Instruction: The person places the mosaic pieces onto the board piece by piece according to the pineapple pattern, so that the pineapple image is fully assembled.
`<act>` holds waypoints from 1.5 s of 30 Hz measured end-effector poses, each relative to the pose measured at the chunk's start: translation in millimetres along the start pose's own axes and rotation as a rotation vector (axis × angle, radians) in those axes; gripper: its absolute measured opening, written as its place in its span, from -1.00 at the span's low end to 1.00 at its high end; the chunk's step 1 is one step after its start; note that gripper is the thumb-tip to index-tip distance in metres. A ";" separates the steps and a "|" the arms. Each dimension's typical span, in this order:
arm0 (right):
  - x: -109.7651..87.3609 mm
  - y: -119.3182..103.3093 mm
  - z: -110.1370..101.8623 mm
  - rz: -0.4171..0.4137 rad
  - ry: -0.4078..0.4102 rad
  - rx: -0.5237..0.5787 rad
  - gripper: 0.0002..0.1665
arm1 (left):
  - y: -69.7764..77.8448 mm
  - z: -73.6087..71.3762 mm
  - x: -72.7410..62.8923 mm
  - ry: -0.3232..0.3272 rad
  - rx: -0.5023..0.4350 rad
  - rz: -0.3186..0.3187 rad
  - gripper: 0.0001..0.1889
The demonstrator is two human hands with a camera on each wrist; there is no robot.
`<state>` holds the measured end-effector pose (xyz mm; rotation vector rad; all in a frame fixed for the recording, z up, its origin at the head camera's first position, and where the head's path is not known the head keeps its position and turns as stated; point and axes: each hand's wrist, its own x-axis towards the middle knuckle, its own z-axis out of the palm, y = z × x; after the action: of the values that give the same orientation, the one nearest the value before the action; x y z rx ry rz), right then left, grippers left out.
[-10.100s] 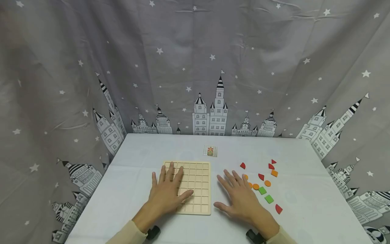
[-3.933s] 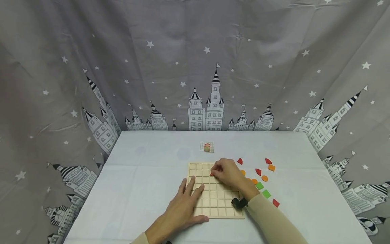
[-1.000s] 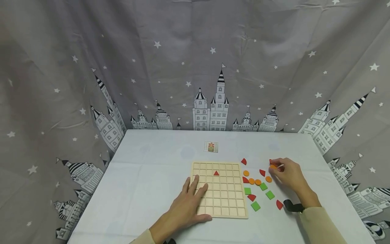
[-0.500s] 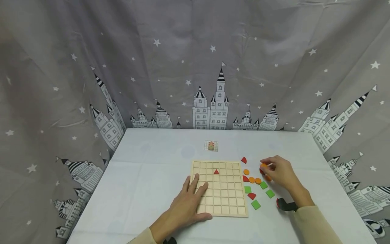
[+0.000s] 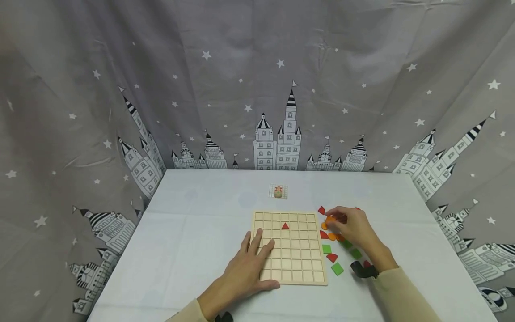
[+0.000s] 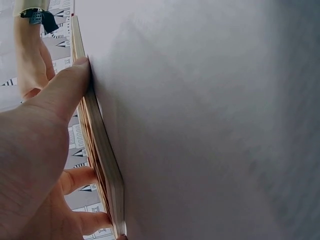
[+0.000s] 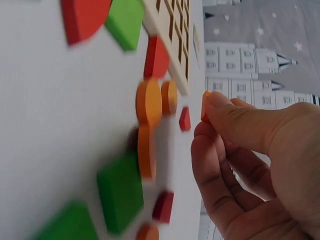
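My right hand (image 5: 356, 228) pinches a small orange square tile (image 7: 204, 106) between thumb and fingertips. It is raised above the loose pieces, just right of the wooden grid board (image 5: 299, 256). A red triangle (image 5: 285, 226) lies in one cell of the board's upper part. My left hand (image 5: 243, 273) rests on the board's left side with its fingers spread. In the left wrist view, its thumb (image 6: 70, 82) lies against the board's near edge.
Right of the board lie orange discs (image 7: 150, 102), green squares (image 5: 337, 269) and red quarter-circles (image 5: 331, 258). A small picture card (image 5: 278, 192) lies behind the board. A grey curtain (image 5: 225, 67) hangs behind the white table (image 5: 193, 232).
Earlier the board moved right and the right hand put the red triangle on it. Over the last second, that hand has carried the orange square left toward the board. The left hand has stayed still.
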<state>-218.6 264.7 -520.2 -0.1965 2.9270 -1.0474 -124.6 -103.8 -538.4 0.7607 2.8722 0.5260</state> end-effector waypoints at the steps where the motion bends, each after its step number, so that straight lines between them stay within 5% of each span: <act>1: 1.1 -2.4 2.2 -0.008 -0.003 0.005 -0.67 | 0.1 -0.3 0.3 0.000 -0.001 0.000 0.20; 28: 18.7 -66.1 71.5 -0.270 -0.078 0.078 -0.83 | 2.3 -5.4 1.3 -0.037 0.000 -0.007 0.22; 45: 22.3 -76.4 82.8 -0.257 -0.109 0.044 -0.91 | 0.7 -5.6 -0.1 -0.049 -0.016 -0.009 0.20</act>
<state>-226.8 151.2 -535.5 -0.6213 2.8307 -1.0893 -125.3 -105.0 -532.9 0.7474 2.8215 0.5212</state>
